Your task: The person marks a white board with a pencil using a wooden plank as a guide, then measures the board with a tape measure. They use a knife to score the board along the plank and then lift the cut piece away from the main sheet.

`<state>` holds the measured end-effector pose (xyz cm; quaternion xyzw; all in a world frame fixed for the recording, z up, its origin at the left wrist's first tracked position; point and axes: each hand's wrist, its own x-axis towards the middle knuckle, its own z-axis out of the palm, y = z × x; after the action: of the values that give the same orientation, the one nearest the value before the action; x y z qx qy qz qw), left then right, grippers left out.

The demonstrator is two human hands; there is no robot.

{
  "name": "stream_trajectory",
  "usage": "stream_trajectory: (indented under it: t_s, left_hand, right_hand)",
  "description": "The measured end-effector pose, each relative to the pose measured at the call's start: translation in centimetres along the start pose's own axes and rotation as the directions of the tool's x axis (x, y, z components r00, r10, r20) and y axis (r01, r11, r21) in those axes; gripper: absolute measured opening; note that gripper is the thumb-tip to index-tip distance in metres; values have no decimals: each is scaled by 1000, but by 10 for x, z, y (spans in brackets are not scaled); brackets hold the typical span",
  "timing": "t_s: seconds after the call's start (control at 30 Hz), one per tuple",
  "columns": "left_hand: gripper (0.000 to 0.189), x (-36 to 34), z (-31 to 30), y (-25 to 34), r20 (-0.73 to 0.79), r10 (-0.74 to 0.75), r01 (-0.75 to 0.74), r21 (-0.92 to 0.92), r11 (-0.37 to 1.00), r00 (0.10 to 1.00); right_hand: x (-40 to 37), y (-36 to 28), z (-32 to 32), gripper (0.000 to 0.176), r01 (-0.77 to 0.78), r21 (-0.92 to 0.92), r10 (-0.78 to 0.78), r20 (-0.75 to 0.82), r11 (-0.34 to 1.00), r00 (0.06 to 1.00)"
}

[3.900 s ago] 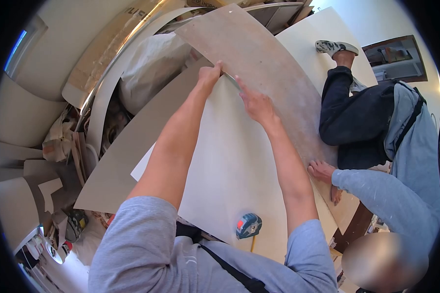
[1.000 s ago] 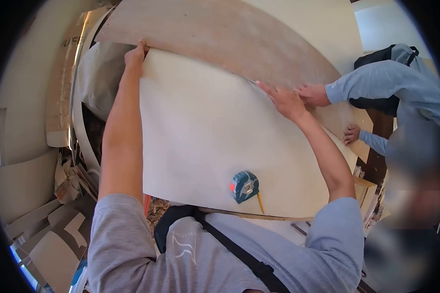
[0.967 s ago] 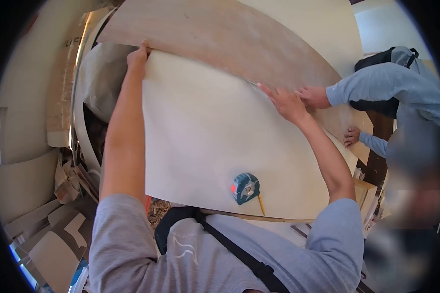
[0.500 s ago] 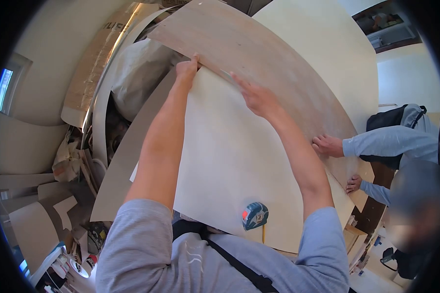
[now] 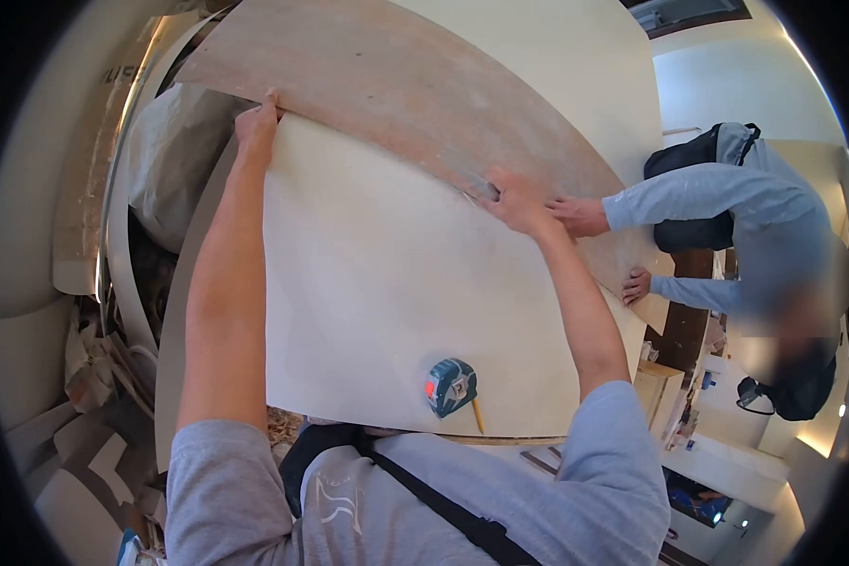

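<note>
Where the pale sheet (image 5: 387, 283) meets the brown board (image 5: 396, 85), the person has both arms stretched out to the far edge. The left hand (image 5: 258, 127) is at the sheet's far left corner, its fingers closed over the edge, which probably keeps that corner from sliding. The right hand (image 5: 514, 200) sits further right on the same seam, knuckles up and fingers bent under. A small glint shows just at the fingertips, but I cannot tell whether the hand holds a tool or only presses down.

The pale sheet lies flat across the middle of the view, from the person's chest out to the seam. The brown board runs beyond it, slanting from far left to near right, and seems to overlap the sheet's far edge. With one hand at the corner and one along the edge, the two layers look pinned together in line.

A blue tape measure (image 5: 450, 385) rests on the sheet's near edge, with a pencil (image 5: 477, 415) just beside it, both within easy reach yet clear of the seam. On the right another person in a grey-blue sleeve leans in. One of their hands (image 5: 580, 215) is just beside the right hand, the other (image 5: 637, 283) nearer on the board's right end, so that stretch is crowded. A pale sack (image 5: 165, 151) and offcuts (image 5: 85, 377) crowd the floor on the left.
</note>
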<state>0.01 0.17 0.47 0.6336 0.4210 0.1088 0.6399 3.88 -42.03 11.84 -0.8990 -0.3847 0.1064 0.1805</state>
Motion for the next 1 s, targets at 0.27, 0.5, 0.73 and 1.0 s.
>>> stream_trajectory:
  t_s: [0.27,0.5,0.73,1.0]
  left_hand:
    - [53,0,1,1,-16,14,-13,24,1000,1000]
    - [51,11,0,-8,18,81,-82,103,991,997]
    - [53,30,6,-23,-44,94,-91,77,993,995]
    - [52,-5,1,1,-41,39,-42,-56,998,998]
  right_hand:
    - [64,-60,3,19,-155,148,177,-144,977,974]
    - [75,-145,-117,25,377,721,215,-583,581,784]
    - [189,-207,-159,67,238,449,42,-531,861,846]
    - [148,-136,11,53,6,198,2,-39,980,999]
